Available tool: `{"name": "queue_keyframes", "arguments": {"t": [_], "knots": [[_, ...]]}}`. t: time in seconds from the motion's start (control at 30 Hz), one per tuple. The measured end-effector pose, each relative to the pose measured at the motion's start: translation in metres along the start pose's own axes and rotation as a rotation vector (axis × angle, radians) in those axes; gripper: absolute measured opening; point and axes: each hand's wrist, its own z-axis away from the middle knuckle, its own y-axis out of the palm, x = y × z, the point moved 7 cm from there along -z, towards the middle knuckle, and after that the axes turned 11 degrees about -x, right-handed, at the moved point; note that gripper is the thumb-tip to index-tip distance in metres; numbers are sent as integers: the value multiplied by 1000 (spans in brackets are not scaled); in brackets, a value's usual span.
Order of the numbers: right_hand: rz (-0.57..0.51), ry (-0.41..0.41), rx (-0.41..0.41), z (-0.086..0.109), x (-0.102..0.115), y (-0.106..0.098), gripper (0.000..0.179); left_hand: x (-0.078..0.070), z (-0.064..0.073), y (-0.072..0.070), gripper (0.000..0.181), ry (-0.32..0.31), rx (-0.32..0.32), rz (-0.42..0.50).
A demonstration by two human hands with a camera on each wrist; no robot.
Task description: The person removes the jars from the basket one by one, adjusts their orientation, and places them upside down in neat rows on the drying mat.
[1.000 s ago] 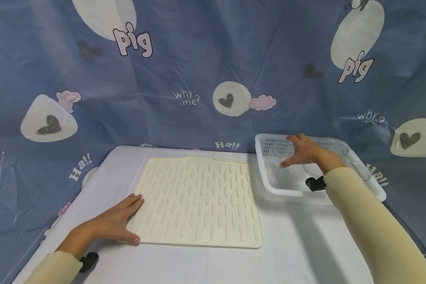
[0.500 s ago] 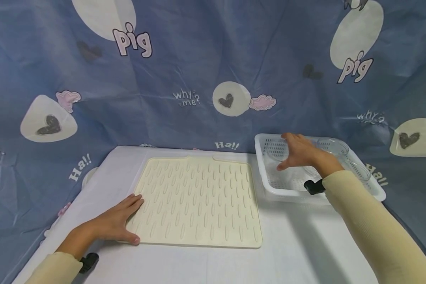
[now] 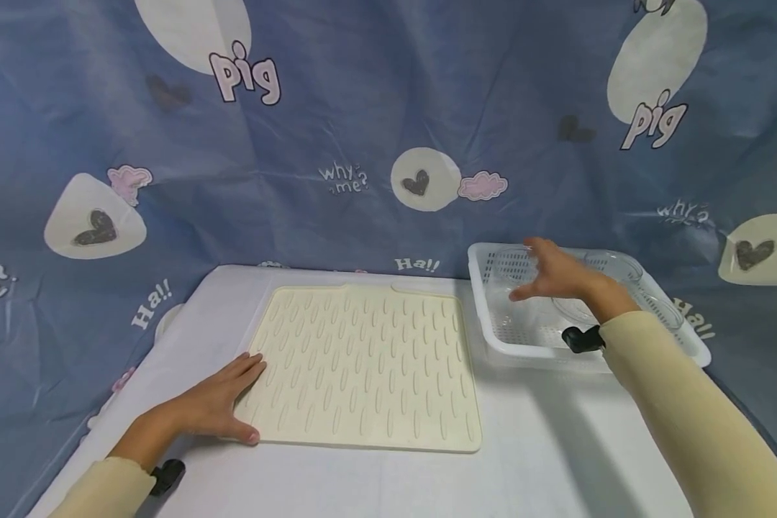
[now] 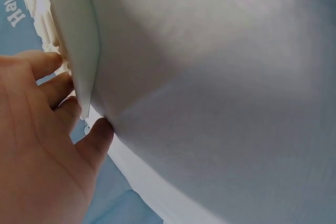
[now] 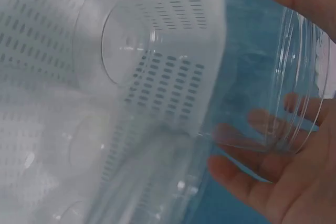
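Note:
My left hand (image 3: 215, 404) rests on the left edge of a cream ridged drying mat (image 3: 362, 367), thumb near its front corner. The left wrist view shows the fingertips against the edge of the mat (image 4: 80, 40). At the right, my right hand (image 3: 557, 275) is over a white perforated plastic basket (image 3: 514, 350). It grips a clear round bowl (image 5: 300, 72), with the thumb on one side and the fingers curled on the other. Other clear bowls (image 5: 126, 45) lie in the basket; their outlines are faint. The hand hides part of the basket's inside.
A white cloth (image 3: 337, 482) covers the table under mat and basket. Directly behind stands a blue printed curtain (image 3: 337, 230), close to the far rim of the basket. It also falls along the left side of the table.
The right hand shifted slightly left over the basket, then slightly back right and up, with the clear bowl in it. The left hand stays on the mat.

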Motion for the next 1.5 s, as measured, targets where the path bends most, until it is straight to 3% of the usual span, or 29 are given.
{"name": "queue_keyframes", "arguments": {"t": [0.27, 0.37, 0.47, 0.83, 1.07, 1.27, 1.5], "knots": [[-56, -15, -7, 7, 2, -12, 110, 0, 1, -1, 126, -1, -10, 10], [-64, -28, -44, 13, 2, -20, 112, -2, 1, -1, 126, 2, -11, 12], [-71, -58, -81, 22, 3, -29, 114, -2, 1, -2, 124, 8, -15, 6], [-129, -48, -149, 54, 5, -71, 116, -4, -2, -4, 124, -5, -8, 4], [-152, -33, -133, 57, 0, -65, 117, -4, 0, -2, 126, -31, 8, 18], [-165, -53, -129, 56, 4, -63, 114, -2, 1, -2, 124, -15, -9, 10], [-264, -70, -134, 62, 10, -64, 110, -2, 2, -2, 125, -9, -12, 28]]}}
